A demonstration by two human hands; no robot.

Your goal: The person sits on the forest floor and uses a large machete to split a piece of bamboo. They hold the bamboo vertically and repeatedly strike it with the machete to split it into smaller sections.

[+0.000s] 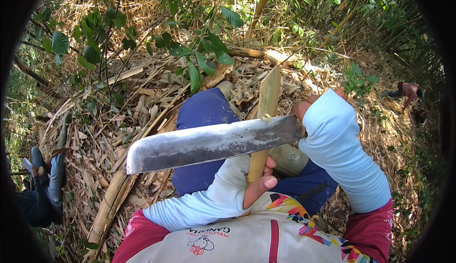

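Observation:
My right hand [311, 102], its wrist in a light blue sleeve, grips a machete [209, 144] whose handle is hidden in the fist. The broad, dark-stained blade points left and lies across a split bamboo piece [269, 94]. Closed round the lower end of that bamboo is my left hand [260, 182], thumb toward me. The bamboo stands nearly upright in the picture, its far end cut at a slant. A small pale shaving [266, 117] shows at the blade's upper edge, where the two cross.
My bent knee in blue trousers [204, 111] is just beyond the blade. Dry leaves and bamboo sheaths litter the ground, with a long bamboo pole [111, 201] at left. Leafy twigs [202, 63] hang ahead. Other people are at the left [47, 187] and far right [409, 92].

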